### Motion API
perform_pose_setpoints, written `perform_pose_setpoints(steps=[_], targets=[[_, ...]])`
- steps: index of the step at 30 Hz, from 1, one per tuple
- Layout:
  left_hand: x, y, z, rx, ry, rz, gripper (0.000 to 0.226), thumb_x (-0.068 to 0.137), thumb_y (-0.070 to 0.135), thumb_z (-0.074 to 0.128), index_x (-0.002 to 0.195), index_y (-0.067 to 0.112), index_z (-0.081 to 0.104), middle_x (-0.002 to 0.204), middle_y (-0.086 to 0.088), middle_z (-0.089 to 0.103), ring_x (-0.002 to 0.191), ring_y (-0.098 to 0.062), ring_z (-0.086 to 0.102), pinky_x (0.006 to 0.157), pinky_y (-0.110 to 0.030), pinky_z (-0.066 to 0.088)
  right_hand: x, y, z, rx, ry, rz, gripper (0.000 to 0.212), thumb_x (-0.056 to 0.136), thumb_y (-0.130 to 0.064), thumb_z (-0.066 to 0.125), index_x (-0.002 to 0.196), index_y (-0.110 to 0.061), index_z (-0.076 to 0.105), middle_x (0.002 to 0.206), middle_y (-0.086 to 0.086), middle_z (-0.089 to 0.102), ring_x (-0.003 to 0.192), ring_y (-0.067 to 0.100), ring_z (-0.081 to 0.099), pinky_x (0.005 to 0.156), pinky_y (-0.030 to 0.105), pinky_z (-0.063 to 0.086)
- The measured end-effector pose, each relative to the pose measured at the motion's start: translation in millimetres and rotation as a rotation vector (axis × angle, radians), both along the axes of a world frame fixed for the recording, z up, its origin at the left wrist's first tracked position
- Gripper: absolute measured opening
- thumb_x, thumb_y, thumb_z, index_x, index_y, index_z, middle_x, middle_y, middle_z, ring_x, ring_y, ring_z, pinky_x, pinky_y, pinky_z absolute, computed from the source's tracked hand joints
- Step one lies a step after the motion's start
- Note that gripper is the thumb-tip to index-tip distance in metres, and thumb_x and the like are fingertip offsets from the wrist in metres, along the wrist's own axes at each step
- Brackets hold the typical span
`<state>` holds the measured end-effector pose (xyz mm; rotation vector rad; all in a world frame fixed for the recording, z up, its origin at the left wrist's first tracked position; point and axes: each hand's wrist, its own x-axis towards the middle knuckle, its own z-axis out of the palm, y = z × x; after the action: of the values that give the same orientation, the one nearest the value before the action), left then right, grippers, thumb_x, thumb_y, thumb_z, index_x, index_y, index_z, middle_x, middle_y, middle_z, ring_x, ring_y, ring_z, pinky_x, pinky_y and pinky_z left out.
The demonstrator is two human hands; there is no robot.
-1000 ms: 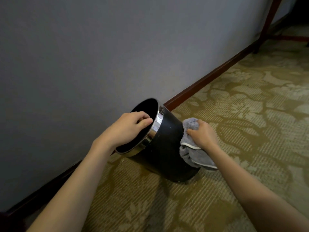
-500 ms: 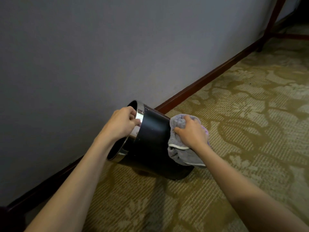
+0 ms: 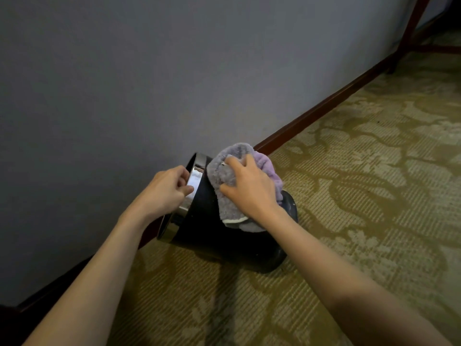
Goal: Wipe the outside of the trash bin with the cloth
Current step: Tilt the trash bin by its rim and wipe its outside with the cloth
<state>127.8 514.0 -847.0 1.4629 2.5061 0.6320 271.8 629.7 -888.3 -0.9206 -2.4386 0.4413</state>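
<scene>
- The black trash bin (image 3: 219, 236) is tilted on the carpet (image 3: 349, 221), close to the wall (image 3: 174, 71).
- The left hand (image 3: 164, 191) grips its metal rim (image 3: 193, 181), fingers curled.
- The right hand (image 3: 249, 188) presses the grey cloth (image 3: 225, 176) on the bin's upper side, fingers spread.

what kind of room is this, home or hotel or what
Probably a hotel room or corridor, though that's a guess: patterned floral carpet, dark wooden baseboard along a plain wall, and a small black trash bin with a chrome rim.

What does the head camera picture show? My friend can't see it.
A right hand presses a grey cloth on a tipped black trash bin while the left hand grips its silver rim, on patterned carpet beside a wall.
</scene>
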Motion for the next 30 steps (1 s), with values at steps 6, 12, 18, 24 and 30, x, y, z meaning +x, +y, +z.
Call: perform_pose_setpoints(steps=[6, 12, 18, 24, 30], targets=[[-3.9, 1.4, 1.9, -0.019, -0.02, -0.007, 0.006, 0.088, 0.018, 0.061, 0.087, 0.016, 0.056, 0.076, 0.0, 0.058, 0.067, -0.011, 0.051, 0.057, -0.023, 0.038, 36.0, 46.2, -33.1, -0.284, -0.111, -0.257, 0.056, 0.081, -0.044, 0.058, 0.133, -0.028, 0.045, 0.139, 0.01, 0.042, 0.115, 0.035, 0.053, 0.086, 0.041, 0.043], [20.8, 22.5, 6.3, 0.037, -0.04, -0.096, 0.009, 0.086, 0.015, 0.063, 0.083, 0.011, 0.056, 0.072, 0.002, 0.054, 0.063, -0.01, 0.046, 0.056, -0.024, 0.036, 67.6, 77.0, -41.0, -0.506, -0.124, -0.337, 0.052, 0.081, -0.039, 0.061, 0.127, -0.019, 0.051, 0.131, 0.012, 0.054, 0.116, 0.033, 0.052, 0.094, 0.045, 0.045], [23.8, 32.1, 10.9, -0.004, -0.022, -0.166, 0.012, 0.086, 0.017, 0.064, 0.079, 0.016, 0.054, 0.071, 0.003, 0.055, 0.065, -0.012, 0.049, 0.057, -0.025, 0.038, 42.4, 47.3, -3.8, -0.315, 0.111, -0.118, 0.05, 0.077, -0.04, 0.062, 0.125, -0.025, 0.054, 0.133, 0.003, 0.051, 0.114, 0.027, 0.054, 0.091, 0.036, 0.042], [25.5, 37.8, 11.0, -0.002, 0.032, -0.211, 0.012, 0.086, 0.016, 0.064, 0.079, 0.015, 0.054, 0.071, 0.002, 0.057, 0.068, -0.015, 0.053, 0.058, -0.028, 0.036, 6.3, 21.5, 19.8, -0.243, 0.261, -0.054, 0.052, 0.077, -0.041, 0.06, 0.127, -0.033, 0.048, 0.131, 0.005, 0.046, 0.11, 0.028, 0.051, 0.086, 0.043, 0.046], [6.7, 29.5, 5.2, 0.002, 0.002, -0.132, 0.008, 0.086, 0.019, 0.063, 0.082, 0.023, 0.056, 0.076, 0.004, 0.058, 0.067, -0.008, 0.052, 0.058, -0.022, 0.039, 54.4, 66.0, -41.0, -0.38, 0.096, -0.282, 0.049, 0.077, -0.037, 0.061, 0.125, -0.028, 0.054, 0.133, 0.006, 0.052, 0.112, 0.028, 0.055, 0.09, 0.036, 0.043]])
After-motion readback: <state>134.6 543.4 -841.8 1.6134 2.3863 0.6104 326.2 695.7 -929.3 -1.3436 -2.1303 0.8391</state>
